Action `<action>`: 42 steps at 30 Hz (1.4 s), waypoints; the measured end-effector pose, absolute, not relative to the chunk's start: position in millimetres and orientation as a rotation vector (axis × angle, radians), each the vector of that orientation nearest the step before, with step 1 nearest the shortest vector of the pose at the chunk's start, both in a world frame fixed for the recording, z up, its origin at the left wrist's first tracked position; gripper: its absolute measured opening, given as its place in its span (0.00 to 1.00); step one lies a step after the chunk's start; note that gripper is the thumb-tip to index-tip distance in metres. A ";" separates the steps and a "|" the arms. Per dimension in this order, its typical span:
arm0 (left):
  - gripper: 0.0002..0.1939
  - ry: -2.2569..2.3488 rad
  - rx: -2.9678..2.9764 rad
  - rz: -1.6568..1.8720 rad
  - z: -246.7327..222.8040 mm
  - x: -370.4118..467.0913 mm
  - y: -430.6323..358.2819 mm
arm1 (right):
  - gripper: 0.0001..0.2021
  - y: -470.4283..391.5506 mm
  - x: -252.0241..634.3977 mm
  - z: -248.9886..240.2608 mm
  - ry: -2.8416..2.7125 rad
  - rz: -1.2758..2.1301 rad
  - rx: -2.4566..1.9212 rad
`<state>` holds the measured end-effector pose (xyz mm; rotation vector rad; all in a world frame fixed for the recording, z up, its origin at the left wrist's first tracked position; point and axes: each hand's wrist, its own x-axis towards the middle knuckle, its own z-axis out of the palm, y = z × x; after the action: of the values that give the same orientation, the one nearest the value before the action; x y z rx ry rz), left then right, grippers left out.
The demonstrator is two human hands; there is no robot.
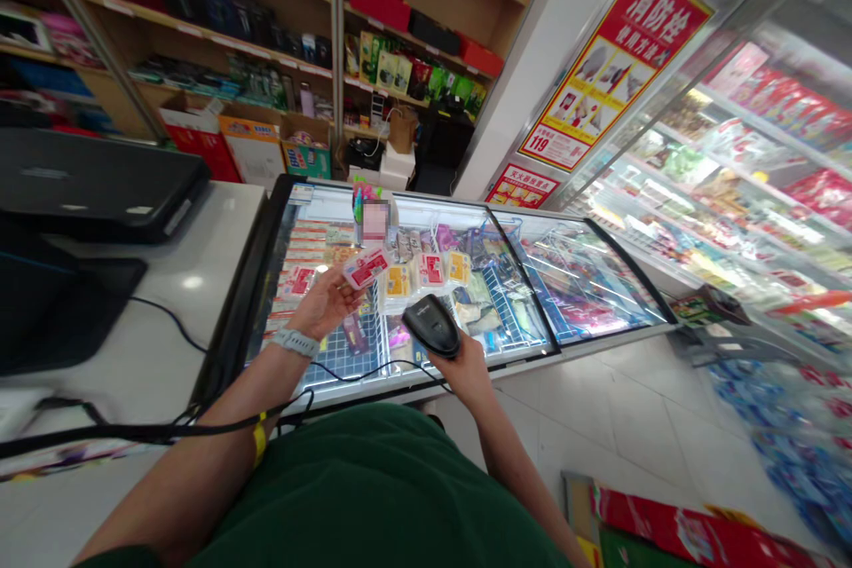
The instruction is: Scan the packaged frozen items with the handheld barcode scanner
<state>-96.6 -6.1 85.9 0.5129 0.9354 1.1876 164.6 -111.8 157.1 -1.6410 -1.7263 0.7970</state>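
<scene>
My left hand (327,300), with a light watch on the wrist, grips the edge of a small white packet with a red label (366,267) above the glass-topped freezer (333,380). My right hand (464,364) is wrapped round a black handheld barcode scanner (431,325), whose head points up and to the left. Its handle is mostly hidden by my fingers. Just beyond the scanner, packets with a yellow label (398,282), a red label (430,269) and another yellow label (459,268) sit on the freezer top. Another red-labelled packet (303,280) shows left of my hand.
A black cable (392,364) runs across in front of me. On the left stands a counter (230,235) with a black machine (99,182). Shelves of goods (259,44) are behind the freezer. A colourful pot-like item (373,209) stands at its far edge. Tiled floor (586,413) lies right.
</scene>
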 end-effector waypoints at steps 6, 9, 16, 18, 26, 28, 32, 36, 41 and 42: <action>0.27 1.491 0.959 1.341 58.8 -124.7 0.6 | 0.11 -114.2 169.7 150.7 -1.720 0.761 -1.653; 0.25 1.748 1.092 1.390 42.8 -148.9 -0.6 | 0.10 -115.3 172.3 147.1 -1.714 0.750 -1.665; 0.22 2.101 1.459 1.181 9.4 -181.3 -1.1 | 0.09 -116.7 173.3 146.5 -1.717 0.740 -1.665; 0.21 2.143 1.496 1.106 1.4 -184.0 0.2 | 0.09 -116.7 173.1 147.6 -1.712 0.740 -1.668; 0.40 2.300 1.509 0.827 -19.1 -182.9 5.9 | 0.10 -117.2 173.2 148.6 -1.717 0.731 -1.700; 0.44 2.345 1.506 0.759 -20.2 -180.5 7.4 | 0.10 -117.7 173.4 148.1 -1.722 0.732 -1.700; 0.43 2.351 1.508 0.671 -16.6 -174.7 6.1 | 0.10 -119.0 174.7 148.3 -1.707 0.749 -1.684; 0.42 2.393 1.542 0.719 -4.0 -165.3 1.2 | 0.10 -120.9 178.9 148.0 -1.663 0.757 -1.698; 0.36 2.100 1.964 0.782 24.1 -150.8 15.2 | 0.10 -123.8 188.3 144.0 -1.625 0.721 -1.731; 0.34 1.957 2.083 0.757 30.9 -146.8 21.3 | 0.10 -124.4 190.4 142.7 -1.616 0.711 -1.743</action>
<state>-146.8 21.3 30.9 2.0834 1.9566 0.7568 190.4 -124.4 142.7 -1.7426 -1.6160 0.7112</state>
